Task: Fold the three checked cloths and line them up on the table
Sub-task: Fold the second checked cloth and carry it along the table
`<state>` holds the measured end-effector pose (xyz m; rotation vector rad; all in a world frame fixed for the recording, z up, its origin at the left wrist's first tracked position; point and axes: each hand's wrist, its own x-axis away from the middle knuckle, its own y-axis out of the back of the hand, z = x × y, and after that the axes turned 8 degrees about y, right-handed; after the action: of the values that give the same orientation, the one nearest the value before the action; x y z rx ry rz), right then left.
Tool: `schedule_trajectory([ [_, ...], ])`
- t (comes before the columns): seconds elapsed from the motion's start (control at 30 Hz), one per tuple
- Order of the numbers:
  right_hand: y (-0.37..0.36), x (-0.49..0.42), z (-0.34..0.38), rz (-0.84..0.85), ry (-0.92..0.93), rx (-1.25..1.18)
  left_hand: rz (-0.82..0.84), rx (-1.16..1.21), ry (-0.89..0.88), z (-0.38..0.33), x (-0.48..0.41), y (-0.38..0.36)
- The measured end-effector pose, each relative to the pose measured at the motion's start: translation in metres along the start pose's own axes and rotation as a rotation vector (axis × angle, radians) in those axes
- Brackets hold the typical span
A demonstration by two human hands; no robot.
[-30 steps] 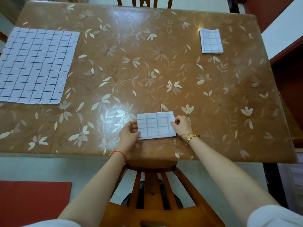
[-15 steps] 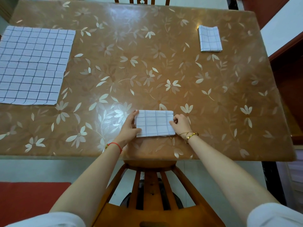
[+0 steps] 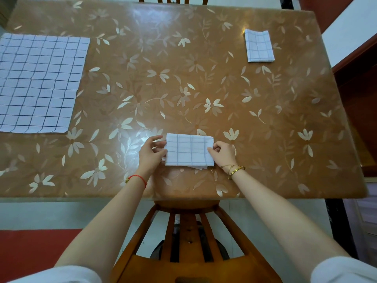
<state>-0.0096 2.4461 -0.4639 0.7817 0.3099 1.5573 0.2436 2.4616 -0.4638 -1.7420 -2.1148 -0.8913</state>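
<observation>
Left hand (image 3: 152, 153): pinching the near edge of a small folded white checked cloth (image 3: 189, 150).
Right hand (image 3: 222, 154): pinching its opposite edge.
Cloth: lying between both hands on a brown flowered table (image 3: 183, 88).

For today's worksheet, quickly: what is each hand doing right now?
Left hand: pinching the left edge of the near folded cloth.
Right hand: pinching that cloth's right edge.

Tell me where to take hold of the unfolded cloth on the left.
I would pinch the unfolded cloth at its two right-hand corners, coming from the right: it lies flat on the table, and that edge is fully in view and free.
</observation>
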Motion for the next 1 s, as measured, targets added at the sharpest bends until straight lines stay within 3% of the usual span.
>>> schedule_trajectory([
  [0.2,-0.008,-0.002,0.005,0.031,-0.051,0.002,-0.037,0.013,0.051,0.0,-0.008,0.007],
  [0.4,-0.01,0.001,0.009,0.006,-0.078,-0.09,0.027,-0.002,0.15,-0.004,-0.013,0.005],
  [0.6,-0.007,-0.003,0.012,-0.017,-0.142,-0.255,0.051,-0.182,0.043,-0.012,-0.01,0.003],
  [0.77,-0.002,-0.007,0.014,-0.01,-0.162,-0.334,0.058,-0.143,-0.102,-0.01,-0.009,0.005],
  [1.0,-0.002,-0.01,0.014,0.013,-0.163,-0.351,0.188,-0.102,-0.101,-0.023,-0.005,0.011],
])
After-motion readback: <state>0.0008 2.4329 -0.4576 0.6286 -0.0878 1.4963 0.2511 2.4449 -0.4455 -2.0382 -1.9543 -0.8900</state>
